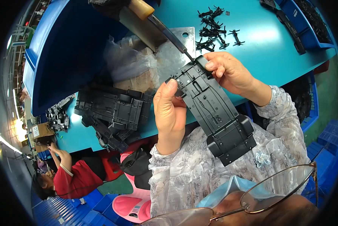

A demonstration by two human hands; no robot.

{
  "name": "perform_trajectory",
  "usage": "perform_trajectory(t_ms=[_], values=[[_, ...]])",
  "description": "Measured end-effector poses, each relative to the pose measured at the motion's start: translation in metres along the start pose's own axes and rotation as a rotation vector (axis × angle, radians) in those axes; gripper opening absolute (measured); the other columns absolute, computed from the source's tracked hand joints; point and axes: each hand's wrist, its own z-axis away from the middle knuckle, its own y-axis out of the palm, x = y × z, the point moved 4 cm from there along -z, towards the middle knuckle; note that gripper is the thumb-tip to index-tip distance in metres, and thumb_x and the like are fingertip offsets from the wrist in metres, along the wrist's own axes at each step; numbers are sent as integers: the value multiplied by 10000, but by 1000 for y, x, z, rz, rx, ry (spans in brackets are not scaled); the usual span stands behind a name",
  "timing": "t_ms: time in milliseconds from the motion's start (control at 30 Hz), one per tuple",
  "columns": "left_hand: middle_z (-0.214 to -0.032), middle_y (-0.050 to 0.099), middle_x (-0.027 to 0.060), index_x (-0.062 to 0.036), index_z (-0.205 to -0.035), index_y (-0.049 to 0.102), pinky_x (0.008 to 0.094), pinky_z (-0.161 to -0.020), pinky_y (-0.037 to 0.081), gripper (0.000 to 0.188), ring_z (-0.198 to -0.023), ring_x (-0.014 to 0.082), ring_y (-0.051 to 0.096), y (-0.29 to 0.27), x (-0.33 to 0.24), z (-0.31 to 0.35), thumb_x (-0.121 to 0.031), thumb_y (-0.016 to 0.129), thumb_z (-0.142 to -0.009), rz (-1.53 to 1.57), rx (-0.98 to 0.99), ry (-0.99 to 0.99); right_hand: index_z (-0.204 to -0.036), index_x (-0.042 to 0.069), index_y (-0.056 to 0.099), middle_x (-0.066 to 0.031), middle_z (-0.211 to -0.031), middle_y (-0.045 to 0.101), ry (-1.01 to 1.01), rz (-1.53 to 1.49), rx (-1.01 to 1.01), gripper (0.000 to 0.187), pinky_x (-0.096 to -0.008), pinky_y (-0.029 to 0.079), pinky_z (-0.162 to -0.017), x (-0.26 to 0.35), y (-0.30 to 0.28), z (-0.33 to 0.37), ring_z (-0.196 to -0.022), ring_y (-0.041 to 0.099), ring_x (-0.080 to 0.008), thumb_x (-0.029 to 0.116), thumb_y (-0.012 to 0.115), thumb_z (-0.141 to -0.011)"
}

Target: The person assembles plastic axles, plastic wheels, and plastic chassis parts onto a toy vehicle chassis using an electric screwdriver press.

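Note:
A long black plastic toy-car chassis is held tilted in front of my body, its ribbed face with screw posts toward the view. My left hand is closed on its far left corner, thumb on the near face. My right hand pinches the far right corner beside a rounded wheel housing. The tip of a slanting metal rod with a yellow collar meets the chassis's far end between my hands. Whether it touches a screw there is too small to tell.
Several black chassis are piled at left beside a large blue bin. Small black axle-like parts lie on the turquoise table behind a metal plate. A blue tray of parts stands far right. A co-worker in red sits at left.

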Motion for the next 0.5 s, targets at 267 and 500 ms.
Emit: perform_trajectory(t_ms=[267, 500], values=[[-917, 596, 63, -21, -924, 541, 287, -779, 449, 203, -834, 148, 566, 5, 0, 1, -134, 597, -765, 1, 25, -5, -874, 49, 531, 63, -569, 501, -16, -37, -19, 164, -170, 409, -484, -5, -11, -1, -495, 473, -22, 155, 571, -755], [-878, 599, 87, 22, -943, 535, 279, -711, 466, 243, -772, 154, 581, 4, 1, 0, -172, 556, -799, -24, -9, 17, -863, 40, 548, 57, -569, 502, -23, -28, -5, 156, -179, 421, -497, 0, -5, 2, -505, 485, -30, 150, 566, -753]])
